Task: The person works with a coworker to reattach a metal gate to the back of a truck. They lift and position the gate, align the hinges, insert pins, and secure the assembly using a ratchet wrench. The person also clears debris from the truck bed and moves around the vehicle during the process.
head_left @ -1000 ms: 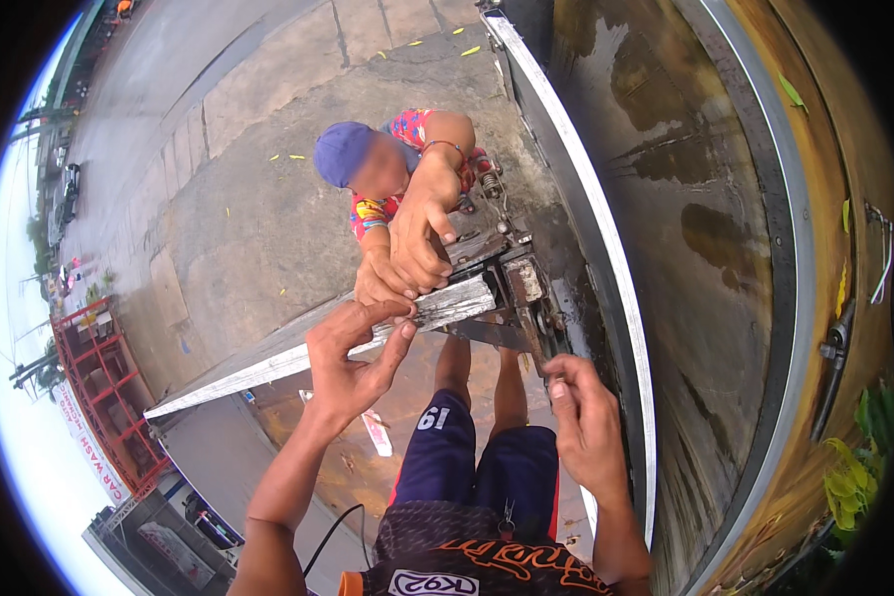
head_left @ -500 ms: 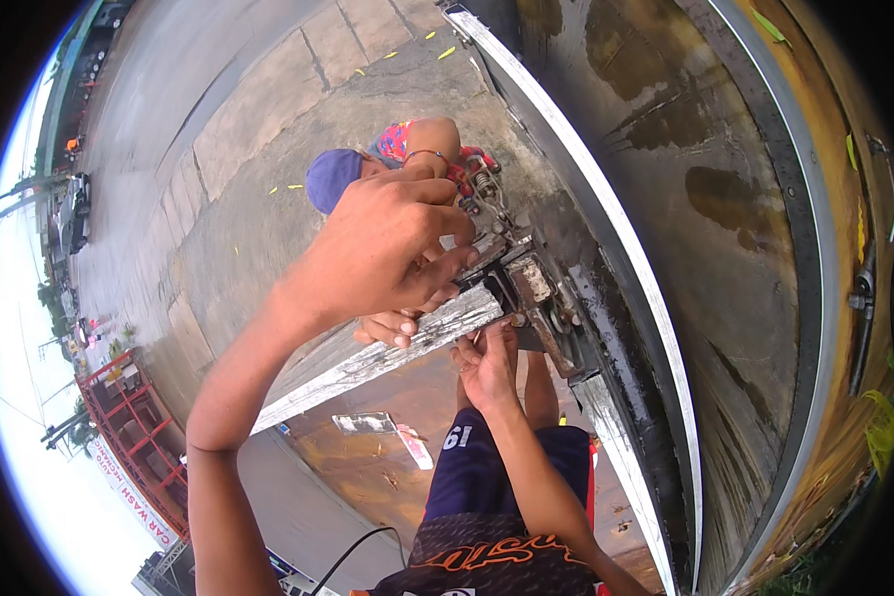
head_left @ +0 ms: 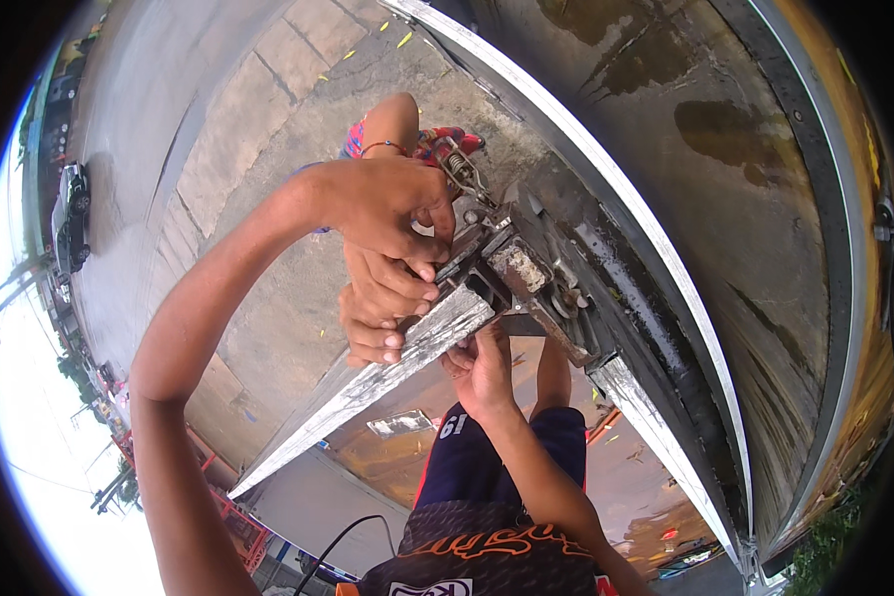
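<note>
My left hand (head_left: 392, 214) comes over a worn, white-painted beam (head_left: 368, 382), its fingers bent down beside a rusty metal latch assembly (head_left: 512, 273) at the beam's end. The fingers curl closed; whatever lies between them is hidden. Under the beam's end, my right hand (head_left: 482, 372) points up with fingers pinched together, and their tips are partly covered by the metal. Another person's fingers (head_left: 368, 338) rest on the beam below my left hand. That person's wrist wears a thin bracelet (head_left: 385, 146). A coil spring with a linkage (head_left: 464, 169) stands beyond the latch.
A long white-edged panel (head_left: 586, 139) curves down on the right, beside a wet, dark-stained surface (head_left: 656, 60). A second white strip (head_left: 646, 407) runs down near my legs. Wet pavement (head_left: 219, 149) with a parked car (head_left: 73, 214) lies to the left.
My left hand has moved left and its fingers have curled in closer to the beam. The view has shifted; the other person's cap is now mostly hidden. My right hand stays under the beam's end.
</note>
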`<state>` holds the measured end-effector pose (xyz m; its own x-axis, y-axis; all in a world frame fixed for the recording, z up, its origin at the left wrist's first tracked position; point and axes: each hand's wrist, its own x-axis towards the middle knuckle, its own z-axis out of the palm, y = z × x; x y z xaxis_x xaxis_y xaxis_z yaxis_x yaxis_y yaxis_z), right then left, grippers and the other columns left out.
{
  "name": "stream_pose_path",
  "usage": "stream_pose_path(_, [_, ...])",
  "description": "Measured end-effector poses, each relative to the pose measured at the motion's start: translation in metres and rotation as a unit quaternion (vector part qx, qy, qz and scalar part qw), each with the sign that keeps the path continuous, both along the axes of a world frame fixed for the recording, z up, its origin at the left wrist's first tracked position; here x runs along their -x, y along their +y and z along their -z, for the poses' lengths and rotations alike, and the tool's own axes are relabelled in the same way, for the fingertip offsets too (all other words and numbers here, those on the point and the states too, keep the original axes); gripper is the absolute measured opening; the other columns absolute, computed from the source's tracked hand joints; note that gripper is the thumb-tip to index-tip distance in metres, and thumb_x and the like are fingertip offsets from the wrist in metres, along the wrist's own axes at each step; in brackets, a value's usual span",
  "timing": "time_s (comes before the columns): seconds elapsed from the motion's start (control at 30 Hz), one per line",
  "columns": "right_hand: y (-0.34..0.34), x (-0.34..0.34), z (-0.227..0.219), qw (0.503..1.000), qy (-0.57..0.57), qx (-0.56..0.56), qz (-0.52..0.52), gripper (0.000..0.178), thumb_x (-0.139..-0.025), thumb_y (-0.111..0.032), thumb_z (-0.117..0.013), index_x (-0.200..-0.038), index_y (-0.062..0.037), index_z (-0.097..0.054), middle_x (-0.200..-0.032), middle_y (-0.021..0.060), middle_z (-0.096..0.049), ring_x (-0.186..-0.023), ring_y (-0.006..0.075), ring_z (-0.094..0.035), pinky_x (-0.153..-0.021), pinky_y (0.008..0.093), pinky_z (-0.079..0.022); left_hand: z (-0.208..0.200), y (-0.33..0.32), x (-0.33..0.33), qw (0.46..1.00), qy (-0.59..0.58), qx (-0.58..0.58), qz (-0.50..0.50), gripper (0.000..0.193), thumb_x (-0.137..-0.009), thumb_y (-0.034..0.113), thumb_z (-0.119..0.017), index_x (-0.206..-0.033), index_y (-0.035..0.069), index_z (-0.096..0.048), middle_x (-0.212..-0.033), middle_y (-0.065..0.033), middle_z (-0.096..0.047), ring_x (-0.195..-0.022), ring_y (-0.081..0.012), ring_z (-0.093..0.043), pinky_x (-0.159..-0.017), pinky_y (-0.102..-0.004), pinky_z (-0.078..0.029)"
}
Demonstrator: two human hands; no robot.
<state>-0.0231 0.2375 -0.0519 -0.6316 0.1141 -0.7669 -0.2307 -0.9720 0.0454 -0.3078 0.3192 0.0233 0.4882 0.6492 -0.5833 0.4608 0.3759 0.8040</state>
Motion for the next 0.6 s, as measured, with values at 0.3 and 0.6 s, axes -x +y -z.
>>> stream_pose_path(0.3, [0.008,-0.006,0.015,0.993,0.109,-0.039,0.006,0.011,-0.103,-0.017,-0.062,-0.096,-0.0120,-0.056,-0.075,-0.0058,-0.047,-0.053,0.0023,-0.033,-0.049,0.0200,-0.027,-0.009,0.017,0.009,0.993,-0.028,0.093,0.073,0.022,-0.092,0.016,-0.067,-0.093,-0.006,-0.071,-0.084,-0.0140,-0.071,-0.079,-0.0204,-0.066,-0.068,-0.0364,-0.051])
stream_pose_path(0.6, [0.000,-0.003,0.016,0.995,0.036,-0.093,0.003,0.006,-0.101,-0.013,-0.064,-0.105,-0.0105,-0.060,-0.078,-0.0059,-0.053,-0.057,0.0028,-0.037,-0.050,0.0213,-0.029,-0.010,-0.001,0.009,1.000,0.014,-0.027,0.008,0.027,-0.082,0.021,-0.069,-0.089,-0.005,-0.070,-0.082,-0.0171,-0.064,-0.079,-0.0311,-0.063,-0.072,-0.0421,-0.050])
